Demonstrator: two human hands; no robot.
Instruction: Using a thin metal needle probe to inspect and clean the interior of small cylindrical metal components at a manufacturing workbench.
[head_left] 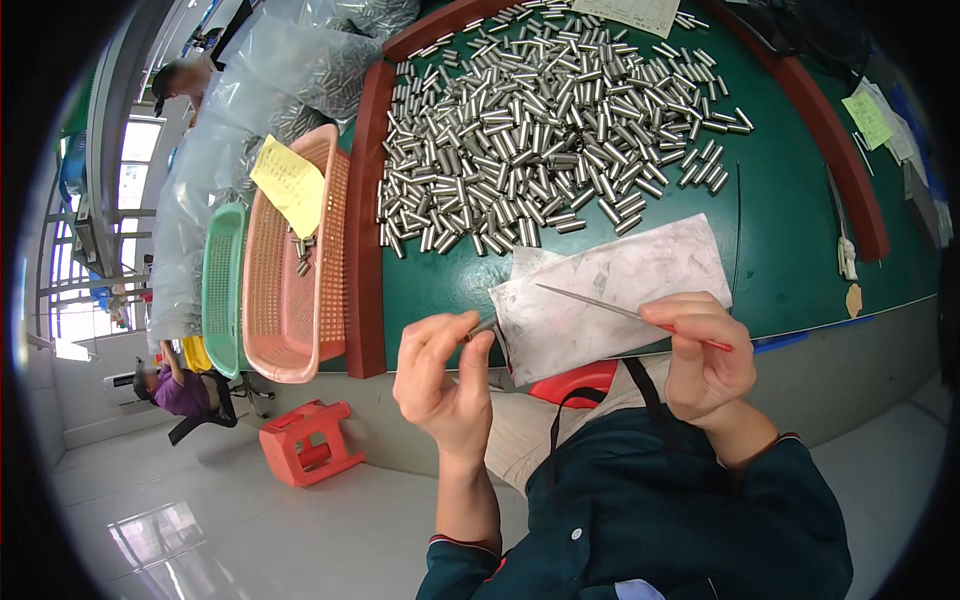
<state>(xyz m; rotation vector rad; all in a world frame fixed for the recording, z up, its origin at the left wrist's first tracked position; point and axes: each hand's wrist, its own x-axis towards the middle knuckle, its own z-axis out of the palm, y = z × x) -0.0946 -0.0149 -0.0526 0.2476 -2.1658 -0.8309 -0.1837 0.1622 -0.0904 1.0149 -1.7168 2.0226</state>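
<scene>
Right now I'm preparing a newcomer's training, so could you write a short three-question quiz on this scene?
1. Which of the hands holds the red-handled tool: a) left, b) right, c) neither?

2. True or false: the pink basket stands between the green basket and the dark red rail.

3. Fill in: the left hand holds a metal ____.

Key: 1. b, the right hand. 2. True. 3. pin.
</scene>
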